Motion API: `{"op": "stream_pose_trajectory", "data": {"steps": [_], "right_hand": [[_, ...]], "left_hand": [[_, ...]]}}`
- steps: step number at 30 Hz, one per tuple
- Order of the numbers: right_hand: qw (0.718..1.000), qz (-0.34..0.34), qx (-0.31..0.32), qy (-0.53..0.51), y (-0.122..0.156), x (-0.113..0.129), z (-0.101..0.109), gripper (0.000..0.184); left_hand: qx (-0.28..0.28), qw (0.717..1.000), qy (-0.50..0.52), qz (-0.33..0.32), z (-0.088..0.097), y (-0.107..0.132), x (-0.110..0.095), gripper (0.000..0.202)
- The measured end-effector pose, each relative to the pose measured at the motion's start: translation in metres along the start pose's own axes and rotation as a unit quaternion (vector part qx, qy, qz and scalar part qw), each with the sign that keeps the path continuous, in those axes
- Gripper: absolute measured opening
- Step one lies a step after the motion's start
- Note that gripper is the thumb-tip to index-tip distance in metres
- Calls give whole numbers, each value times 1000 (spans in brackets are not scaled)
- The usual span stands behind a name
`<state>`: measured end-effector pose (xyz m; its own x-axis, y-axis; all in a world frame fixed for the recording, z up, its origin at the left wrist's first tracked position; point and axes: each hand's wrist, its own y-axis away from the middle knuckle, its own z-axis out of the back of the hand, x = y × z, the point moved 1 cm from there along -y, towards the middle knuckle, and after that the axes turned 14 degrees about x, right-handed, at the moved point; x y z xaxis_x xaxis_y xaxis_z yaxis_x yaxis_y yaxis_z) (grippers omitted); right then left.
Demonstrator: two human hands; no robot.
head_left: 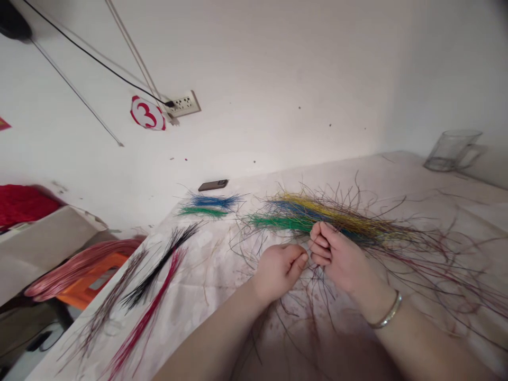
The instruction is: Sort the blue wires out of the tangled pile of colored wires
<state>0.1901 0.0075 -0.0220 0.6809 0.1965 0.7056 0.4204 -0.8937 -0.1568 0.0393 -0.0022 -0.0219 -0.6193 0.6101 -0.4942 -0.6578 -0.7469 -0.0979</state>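
Note:
A big tangled pile of thin wires (337, 217) in yellow, blue, green and dark red lies across the table's middle. My right hand (337, 256), a metal bracelet (387, 312) on its wrist, is curled at the pile's near edge with fingers closed on thin strands. Just to its left, my left hand (280, 267) is closed in a pinch on thin dark strands that hang down between both hands. The two hands almost touch.
Sorted bundles lie to the left: blue (214, 201), green (202, 211), black (159, 267), red (146, 312) and brownish (107, 307). A phone (213, 184) lies by the wall. A clear jug (452, 151) stands far right. An orange stool (85, 283) holds pink coils.

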Motion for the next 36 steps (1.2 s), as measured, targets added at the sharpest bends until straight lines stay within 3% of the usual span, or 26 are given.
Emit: {"op": "stream_pose_trajectory", "data": {"steps": [4, 8, 13, 20, 25, 31, 36], "right_hand": [[1000, 20, -18, -14, -1, 1, 1, 31], [995, 27, -51, -78, -3, 1, 2, 27], [990, -2, -14, -142, -1, 5, -4, 28], [993, 8, 5, -121, 1, 10, -6, 28], [991, -31, 27, -126, 4, 9, -4, 23], [986, -56, 21, -157, 2, 6, 0, 24], [986, -56, 20, -155, 1, 4, 1, 23]], "left_hand": [[-27, 996, 87, 7, 3, 2, 5, 36], [-103, 973, 201, 48, 4, 2, 19, 42], [-189, 935, 286, 93, 6, 0, 39, 47], [-148, 972, 68, 167, 7, -4, 55, 35], [-121, 977, -26, 174, 7, -5, 57, 18], [-91, 973, -106, 182, 6, -4, 61, 26], [-53, 977, -144, 147, 5, -5, 60, 25]]}}
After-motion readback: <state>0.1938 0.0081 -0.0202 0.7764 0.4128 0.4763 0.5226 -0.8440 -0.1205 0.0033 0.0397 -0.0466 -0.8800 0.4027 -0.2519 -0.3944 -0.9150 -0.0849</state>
